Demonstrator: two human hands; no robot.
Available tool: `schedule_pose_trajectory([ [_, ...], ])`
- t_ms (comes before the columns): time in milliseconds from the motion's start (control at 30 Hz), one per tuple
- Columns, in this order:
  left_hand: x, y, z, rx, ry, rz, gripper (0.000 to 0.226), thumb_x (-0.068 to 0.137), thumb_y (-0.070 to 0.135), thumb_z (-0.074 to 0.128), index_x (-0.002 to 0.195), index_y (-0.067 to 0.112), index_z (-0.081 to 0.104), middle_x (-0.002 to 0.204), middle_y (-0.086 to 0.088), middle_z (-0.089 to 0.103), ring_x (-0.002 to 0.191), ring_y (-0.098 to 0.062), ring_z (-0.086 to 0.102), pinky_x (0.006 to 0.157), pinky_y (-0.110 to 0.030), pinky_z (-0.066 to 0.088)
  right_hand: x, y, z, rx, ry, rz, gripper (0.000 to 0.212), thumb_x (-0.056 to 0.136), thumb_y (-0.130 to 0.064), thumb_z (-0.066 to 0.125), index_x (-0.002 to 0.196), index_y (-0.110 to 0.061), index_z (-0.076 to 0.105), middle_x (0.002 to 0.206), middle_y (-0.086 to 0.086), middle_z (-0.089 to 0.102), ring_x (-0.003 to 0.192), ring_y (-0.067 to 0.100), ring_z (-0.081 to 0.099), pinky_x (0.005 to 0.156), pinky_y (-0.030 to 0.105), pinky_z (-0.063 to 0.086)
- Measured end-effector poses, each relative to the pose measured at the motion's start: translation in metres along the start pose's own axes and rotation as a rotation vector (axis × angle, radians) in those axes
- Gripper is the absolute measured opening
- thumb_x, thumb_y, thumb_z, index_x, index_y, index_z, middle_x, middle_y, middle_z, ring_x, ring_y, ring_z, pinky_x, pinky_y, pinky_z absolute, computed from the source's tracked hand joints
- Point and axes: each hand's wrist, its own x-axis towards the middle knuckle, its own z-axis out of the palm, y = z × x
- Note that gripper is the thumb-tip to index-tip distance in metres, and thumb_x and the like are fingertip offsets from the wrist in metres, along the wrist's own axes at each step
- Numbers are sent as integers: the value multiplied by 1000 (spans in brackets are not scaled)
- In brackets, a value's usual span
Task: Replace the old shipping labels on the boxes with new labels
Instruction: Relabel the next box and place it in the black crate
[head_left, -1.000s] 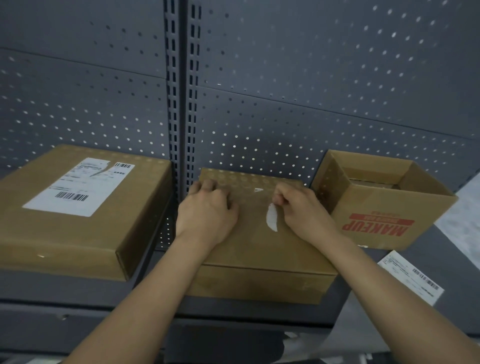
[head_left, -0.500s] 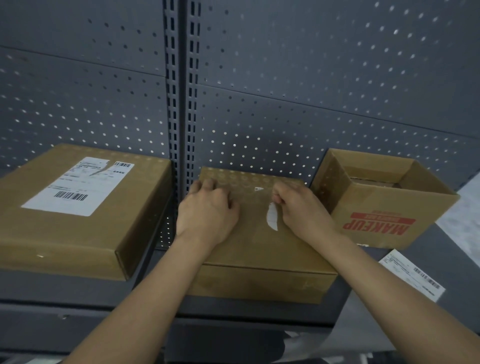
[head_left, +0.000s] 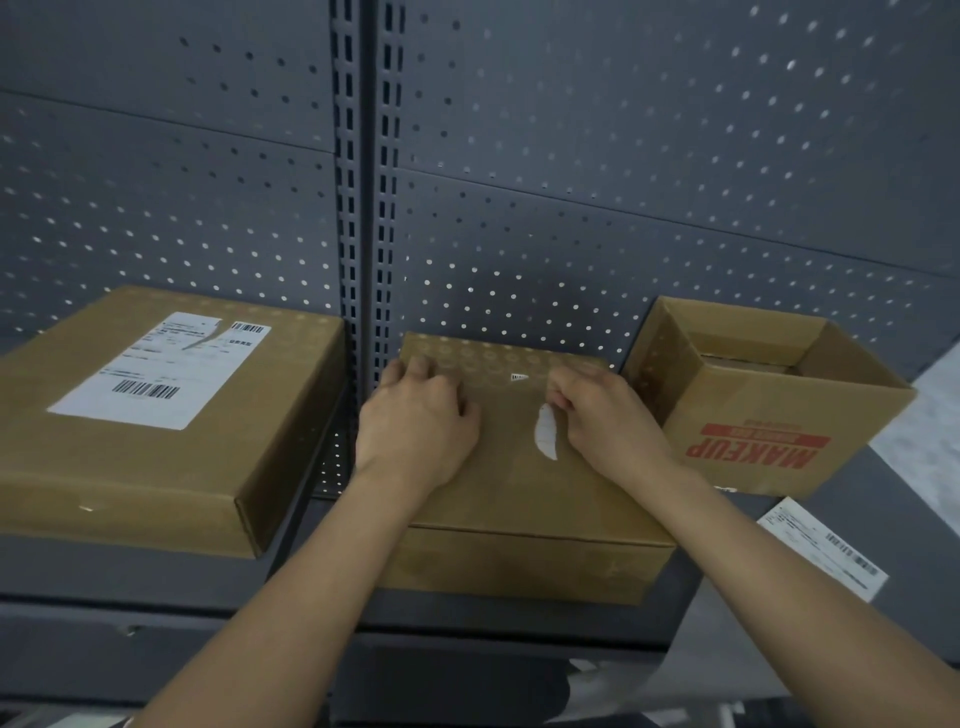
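Box: middle of my shelf, lid nearly stripped.
Left hand: bent fingers on the lid; gripping or pressing, I cannot tell.
Right hand: pinching the scrap.
Scrap: old label's remnant, I judge; next, peel low and slow.

Closed brown box lying flat, white label remnant stuck on its lid

The only camera rides the person's head. It looks forward and down, close over a flat brown cardboard box.
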Motion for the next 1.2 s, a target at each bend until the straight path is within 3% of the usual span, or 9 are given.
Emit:
schedule_pose_trajectory([
  [167,0,1,0,3,5,2,42,95,43,42,126,22,63,134,-4,53,131,-31,39,96,-43,45,-3,2,0,74,90,79,34,79,12,45,73,-21,37,75,0,52,74,20,48,62,38,42],
  [333,0,1,0,8,4,4,42,95,43,41,124,23,64,132,-3,54,131,-31,40,95,-43,46,-1,2,2,-7,45,14,40,76,13,46,70,-24,32,75,-3,50,73,18,45,59,33,38],
  [533,0,0,0,8,3,3,43,95,43,42,125,22,64,133,-3,53,131,-31,40,95,-43,46,1,0,-1,-48,-15,-40,39,73,14,48,70,-22,33,77,2,51,77,21,45,62,43,45],
  [633,0,1,0,1,0,3,43,96,43,42,127,22,63,135,-3,53,133,-31,39,96,-43,45,-1,1,-2,15,17,5,45,76,13,47,69,-28,28,76,-1,49,75,20,45,64,43,45],
  [733,0,1,0,0,-1,2,42,96,42,41,125,22,64,135,-4,53,135,-32,37,98,-43,46,-3,1,-3,32,53,52,36,79,10,45,73,-24,34,77,-1,52,73,20,48,64,42,46],
  [1033,1,1,1,-6,-4,-7,42,96,42,41,126,22,63,137,-4,52,139,-32,34,98,-44,46,0,2,1,-97,-7,-58,36,71,13,48,72,-20,34,74,0,49,73,22,44,57,41,43],
  [1200,0,1,-1,-2,-12,-9,43,96,43,42,129,23,62,140,-4,50,140,-32,33,99,-43,44,2,2,-1,-53,-30,-60,42,72,13,47,69,-25,31,74,-4,47,75,18,44,63,44,46],
])
